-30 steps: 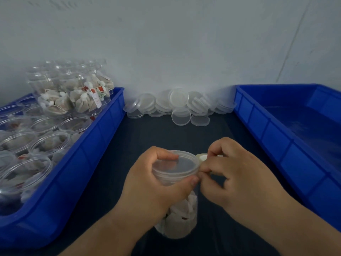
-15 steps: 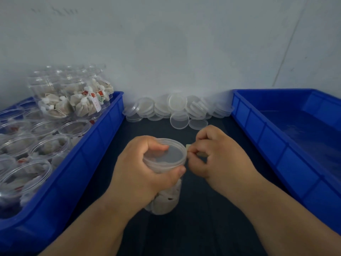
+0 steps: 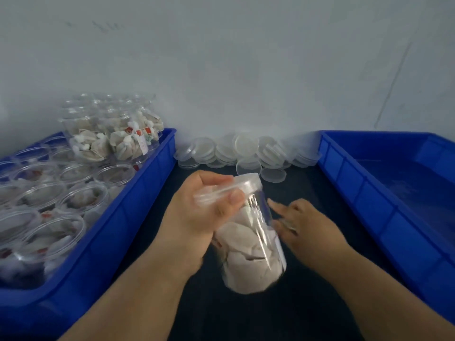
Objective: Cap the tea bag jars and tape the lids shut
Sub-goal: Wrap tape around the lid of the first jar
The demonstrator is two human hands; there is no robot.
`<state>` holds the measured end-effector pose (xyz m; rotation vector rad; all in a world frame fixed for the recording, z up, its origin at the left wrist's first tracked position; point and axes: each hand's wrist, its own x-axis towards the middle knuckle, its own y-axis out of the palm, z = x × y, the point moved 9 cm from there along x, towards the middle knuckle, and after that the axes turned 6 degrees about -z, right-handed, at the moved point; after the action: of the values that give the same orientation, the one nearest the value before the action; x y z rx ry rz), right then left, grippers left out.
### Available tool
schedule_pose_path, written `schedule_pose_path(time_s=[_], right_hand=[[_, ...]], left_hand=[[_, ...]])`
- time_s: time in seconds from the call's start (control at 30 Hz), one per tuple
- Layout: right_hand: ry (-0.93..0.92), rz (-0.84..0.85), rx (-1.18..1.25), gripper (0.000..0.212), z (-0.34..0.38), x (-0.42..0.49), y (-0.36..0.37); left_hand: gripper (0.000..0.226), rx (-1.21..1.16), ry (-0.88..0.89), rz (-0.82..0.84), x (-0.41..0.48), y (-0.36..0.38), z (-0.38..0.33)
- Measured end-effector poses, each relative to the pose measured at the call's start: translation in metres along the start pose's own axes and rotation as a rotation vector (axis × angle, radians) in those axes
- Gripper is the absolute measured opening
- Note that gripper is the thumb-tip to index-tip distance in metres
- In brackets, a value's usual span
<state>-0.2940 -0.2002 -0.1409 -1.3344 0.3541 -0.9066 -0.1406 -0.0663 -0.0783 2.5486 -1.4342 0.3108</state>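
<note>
My left hand (image 3: 197,217) grips the capped top of a clear tea bag jar (image 3: 253,247) and holds it tilted above the dark table, lid (image 3: 246,184) leaning away from me. The jar is full of pale tea bags. My right hand (image 3: 310,227) is just right of the jar's wall, fingers pointing at it. A small shiny tape roll (image 3: 287,223), blurred, shows between its fingers.
A blue bin (image 3: 138,203) on the left holds several open jars of tea bags, with capped jars (image 3: 110,134) stacked at its back. Loose clear lids (image 3: 246,148) are piled against the wall. On the right stands another blue bin (image 3: 384,217).
The jar went from upright on the table to lifted and tilted in my left hand. My right hand left the lid's rim and dropped down beside the jar's wall.
</note>
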Motion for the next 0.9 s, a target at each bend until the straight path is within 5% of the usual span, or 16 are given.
schedule_pose_path(time_s=[0.17, 0.37, 0.5, 0.57, 0.7, 0.9], right_hand=[[-0.094, 0.112, 0.059, 0.071, 0.005, -0.039, 0.048], [-0.139, 0.11, -0.145, 0.067, 0.014, -0.049, 0.045], [0.036, -0.102, 0.633, 0.06, 0.036, -0.031, -0.047], [-0.054, -0.019, 0.863, 0.071, 0.064, -0.025, -0.072], [-0.199, 0.215, 0.936, 0.066, 0.102, -0.021, -0.075], [-0.185, 0.396, 1.058, 0.058, 0.092, -0.025, -0.058]], left_hand=[[0.095, -0.122, -0.081, -0.039, 0.006, -0.01, 0.007], [0.056, -0.266, -0.119, -0.016, 0.008, -0.014, 0.014], [0.109, -0.144, -0.169, -0.021, 0.003, -0.013, 0.022], [0.137, -0.022, -0.142, 0.027, -0.001, -0.004, 0.021], [0.161, 0.053, -0.061, 0.129, -0.009, 0.009, 0.007], [0.148, -0.026, -0.049, 0.265, -0.013, 0.012, 0.012]])
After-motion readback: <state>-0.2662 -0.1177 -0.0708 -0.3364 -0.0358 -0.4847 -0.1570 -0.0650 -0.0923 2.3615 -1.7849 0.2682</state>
